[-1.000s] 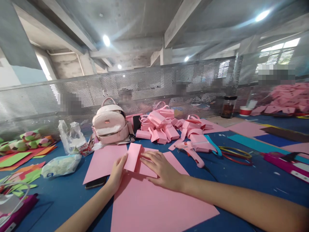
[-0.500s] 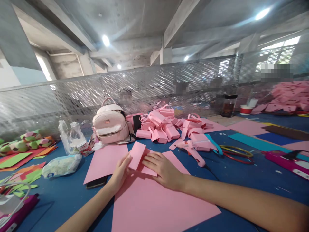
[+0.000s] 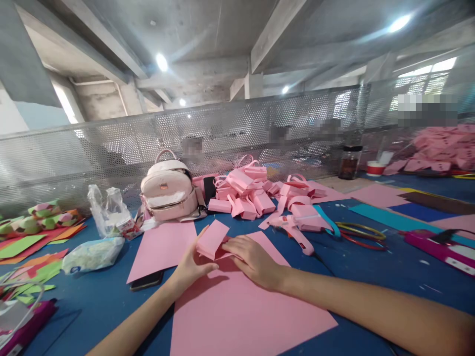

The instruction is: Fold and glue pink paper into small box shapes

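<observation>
Pink folded paper piece [image 3: 212,239], pinched by left hand [image 3: 191,267]; flat, open right hand [image 3: 255,259] beside it should press the crease firmly.

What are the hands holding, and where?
The left hand lifts the folded pink paper flap by its near edge; the right hand presses beside the fold.

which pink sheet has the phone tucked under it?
The left pink sheet, lying flat beside the left hand: a dark phone pokes out under its near edge. The big sheet under both hands shows no phone.
</observation>
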`<state>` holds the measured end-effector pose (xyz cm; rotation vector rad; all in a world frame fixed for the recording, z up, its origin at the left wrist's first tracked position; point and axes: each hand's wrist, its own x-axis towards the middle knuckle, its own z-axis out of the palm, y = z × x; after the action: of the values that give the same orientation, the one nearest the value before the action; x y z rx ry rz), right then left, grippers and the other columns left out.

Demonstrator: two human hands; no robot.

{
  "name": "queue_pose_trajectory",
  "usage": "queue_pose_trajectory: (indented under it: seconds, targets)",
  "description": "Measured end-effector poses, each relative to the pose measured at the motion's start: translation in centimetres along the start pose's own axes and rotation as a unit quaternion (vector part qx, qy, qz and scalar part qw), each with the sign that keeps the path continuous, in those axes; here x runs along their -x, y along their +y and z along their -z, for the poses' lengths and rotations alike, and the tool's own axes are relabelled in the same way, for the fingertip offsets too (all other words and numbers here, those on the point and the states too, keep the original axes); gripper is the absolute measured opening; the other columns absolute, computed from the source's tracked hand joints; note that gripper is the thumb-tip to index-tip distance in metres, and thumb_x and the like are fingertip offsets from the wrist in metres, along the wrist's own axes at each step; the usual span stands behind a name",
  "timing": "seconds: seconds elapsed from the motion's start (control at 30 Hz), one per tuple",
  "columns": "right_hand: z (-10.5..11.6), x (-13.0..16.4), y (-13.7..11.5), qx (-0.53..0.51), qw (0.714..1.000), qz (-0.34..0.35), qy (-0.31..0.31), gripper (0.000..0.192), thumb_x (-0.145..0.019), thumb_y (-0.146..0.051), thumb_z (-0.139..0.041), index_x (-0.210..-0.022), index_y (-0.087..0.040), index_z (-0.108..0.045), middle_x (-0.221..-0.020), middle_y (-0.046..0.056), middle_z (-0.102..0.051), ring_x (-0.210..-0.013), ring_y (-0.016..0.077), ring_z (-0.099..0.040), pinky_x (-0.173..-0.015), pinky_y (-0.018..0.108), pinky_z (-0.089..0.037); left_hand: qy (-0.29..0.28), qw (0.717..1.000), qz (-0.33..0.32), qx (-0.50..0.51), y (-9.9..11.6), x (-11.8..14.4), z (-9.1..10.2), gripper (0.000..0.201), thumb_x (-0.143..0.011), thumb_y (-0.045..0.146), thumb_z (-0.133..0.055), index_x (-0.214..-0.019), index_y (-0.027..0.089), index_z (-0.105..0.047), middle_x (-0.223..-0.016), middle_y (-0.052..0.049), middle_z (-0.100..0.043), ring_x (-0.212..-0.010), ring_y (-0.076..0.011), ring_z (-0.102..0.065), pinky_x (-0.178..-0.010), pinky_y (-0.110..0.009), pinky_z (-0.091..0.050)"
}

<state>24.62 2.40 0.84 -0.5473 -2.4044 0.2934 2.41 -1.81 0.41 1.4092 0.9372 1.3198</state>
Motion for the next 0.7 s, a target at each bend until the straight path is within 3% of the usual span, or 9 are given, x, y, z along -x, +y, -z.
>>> queue_pose_trajectory:
  seconds: [0.2,0.4,0.57,0.7]
  targets:
    - [-0.2,0.3,0.1,-0.051,0.998,0.026,0.008,0.037,-0.104,-0.023,-0.039,-0.136,-0.019,-0.057,-0.131,0.011,-0.067,-0.116,0.0242,-0.061,-0.1,0.04,-0.046,-0.003,0.999,-0.021,-0.031,-1.9,-0.6,0.5,0.05,-0.068,0.033,-0.088,-0.109,0.02,-0.062,-0.125,-0.011,-0.068,-0.117,-0.0304,-0.065,-0.091,-0.039,-0.058]
    - [0.0,0.2,-0.1,-0.081,0.995,0.056,-0.015,0.035,-0.105,-0.021,-0.039,-0.133,-0.021,-0.058,-0.131,0.011,-0.066,-0.12,0.0225,-0.059,-0.103,0.039,-0.044,0.004,0.995,-0.048,-0.09,-2.5,-0.6,0.9,0.05,-0.076,0.033,-0.081,-0.119,0.022,-0.061,-0.132,-0.011,-0.064,-0.112,-0.0285,-0.068,-0.091,-0.04,-0.058]
    - [0.3,-0.1,-0.4,-0.087,0.993,0.071,-0.038,0.033,-0.103,-0.02,-0.041,-0.129,-0.021,-0.06,-0.12,0.01,-0.069,-0.109,0.0234,-0.062,-0.094,0.038,-0.047,0.021,0.981,-0.099,-0.163,-2.0,-0.2,0.8,0.066,-0.076,0.03,-0.083,-0.135,0.027,-0.056,-0.14,-0.01,-0.059,-0.138,-0.0322,-0.047,-0.116,-0.05,-0.037]
    - [0.2,0.1,-0.3,-0.09,0.992,0.078,-0.041,0.035,-0.103,-0.02,-0.04,-0.133,-0.021,-0.059,-0.122,0.011,-0.068,-0.111,0.024,-0.061,-0.096,0.039,-0.046,0.033,0.971,-0.123,-0.201,-1.7,0.0,0.7,0.066,-0.079,0.031,-0.08,-0.139,0.028,-0.054,-0.149,-0.009,-0.052,-0.142,-0.0326,-0.043,-0.12,-0.053,-0.029]
